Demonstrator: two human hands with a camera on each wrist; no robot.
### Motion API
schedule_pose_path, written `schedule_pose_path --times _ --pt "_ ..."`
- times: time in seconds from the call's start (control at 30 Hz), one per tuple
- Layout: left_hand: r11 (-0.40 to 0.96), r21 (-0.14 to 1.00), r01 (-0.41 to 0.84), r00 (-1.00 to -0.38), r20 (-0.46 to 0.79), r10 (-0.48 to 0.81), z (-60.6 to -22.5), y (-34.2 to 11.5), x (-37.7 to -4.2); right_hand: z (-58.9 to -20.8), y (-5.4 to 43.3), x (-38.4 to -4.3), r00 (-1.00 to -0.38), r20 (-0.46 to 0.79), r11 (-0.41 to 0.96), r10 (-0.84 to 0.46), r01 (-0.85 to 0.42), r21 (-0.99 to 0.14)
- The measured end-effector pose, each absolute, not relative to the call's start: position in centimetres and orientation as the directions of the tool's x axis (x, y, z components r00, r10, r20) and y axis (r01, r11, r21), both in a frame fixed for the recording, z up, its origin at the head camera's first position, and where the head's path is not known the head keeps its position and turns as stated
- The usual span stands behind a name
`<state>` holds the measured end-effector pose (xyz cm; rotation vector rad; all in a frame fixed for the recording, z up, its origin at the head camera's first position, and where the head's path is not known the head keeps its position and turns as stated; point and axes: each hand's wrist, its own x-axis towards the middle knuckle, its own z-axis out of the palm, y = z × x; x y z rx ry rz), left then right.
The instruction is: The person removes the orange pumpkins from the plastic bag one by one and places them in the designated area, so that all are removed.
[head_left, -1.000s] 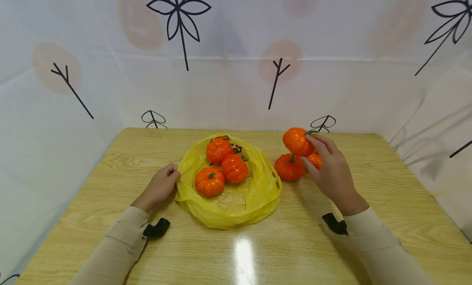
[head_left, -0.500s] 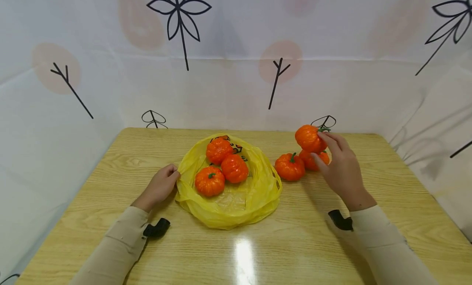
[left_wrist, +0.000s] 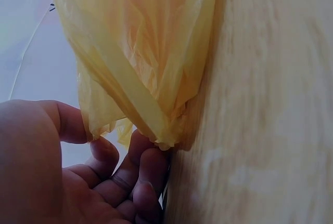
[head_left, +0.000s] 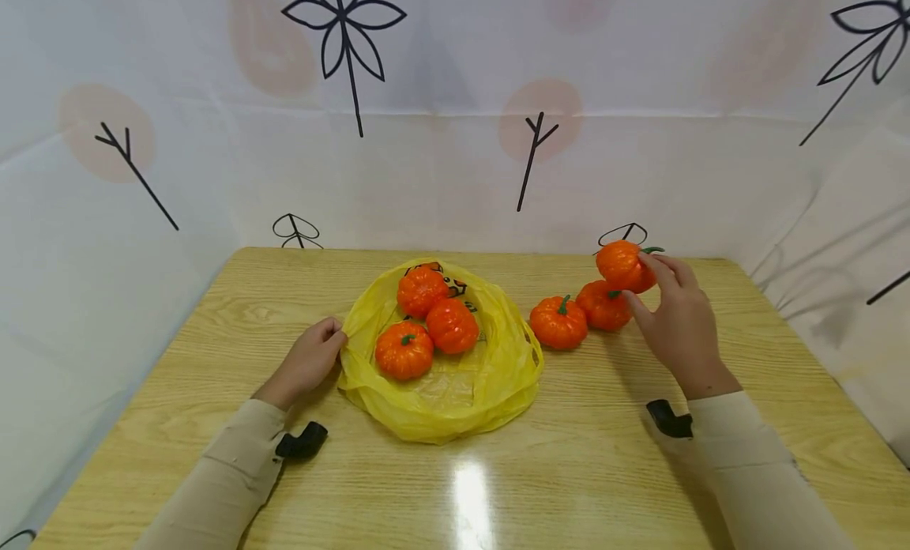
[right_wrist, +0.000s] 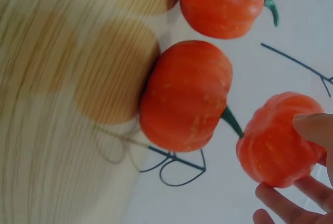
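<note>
A yellow plastic bag [head_left: 498,376] lies spread open on the table, with three small orange pumpkins [head_left: 404,350] inside. My left hand [head_left: 306,362] pinches the bag's left rim between thumb and finger; the left wrist view shows the gathered plastic [left_wrist: 140,99] at the fingertips. On the right, my right hand [head_left: 678,329] holds up an orange pumpkin [head_left: 620,265] with a green stem, thumb on one side and fingers on the other. Below it two more pumpkins, a nearer one [head_left: 558,323] and a farther one [head_left: 604,306], sit side by side on the table, right of the bag.
The wooden table [head_left: 370,495] ends at a pale cloth backdrop [head_left: 441,178] printed with plants, hanging behind and at both sides. Black curved pieces [head_left: 302,441] stick out from both sleeves near the wrists.
My right hand has moved to the right with the pumpkin it holds, uncovering more of the pumpkin beneath. The left hand and the bag have stayed in place.
</note>
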<state>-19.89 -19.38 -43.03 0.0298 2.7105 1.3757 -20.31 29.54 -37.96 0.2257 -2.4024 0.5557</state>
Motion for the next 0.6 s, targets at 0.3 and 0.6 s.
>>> schedule_pose_path --times 0.3,0.6 --pt "0.596 0.803 -0.017 -0.995 -0.072 0.069 -43.1 -19.2 -19.9 -38.2 31.1 -20.5 -0.785 0.618 0.908 0.044 -0.227 -0.352" --pt "0.604 0.797 -0.009 -0.996 -0.064 0.069 -43.3 -19.4 -20.0 -38.7 32.8 -20.6 -0.847 0.526 0.908 0.082 -0.154 -0.390"
